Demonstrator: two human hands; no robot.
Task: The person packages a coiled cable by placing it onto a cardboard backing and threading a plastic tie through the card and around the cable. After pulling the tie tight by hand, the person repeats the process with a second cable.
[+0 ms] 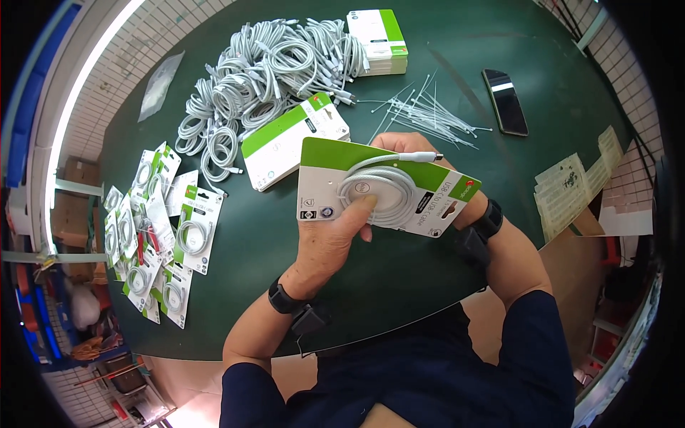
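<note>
Hands (330,244) hold a card (321,178) — coiled cable (408,191) on it.

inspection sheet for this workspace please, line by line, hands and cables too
Surface: dark green table, curved edge
Work items: held card, green and white, bearing a white coil; two card stacks; packs overlapping at left
Clutter: loose ties, phone, clear bag
Left hand: holds the card, thumb over the coil
Right hand: partly hidden behind the card
Cables: white pile, coiled, far side
Surroundings: brown boxes past the left edge
</note>
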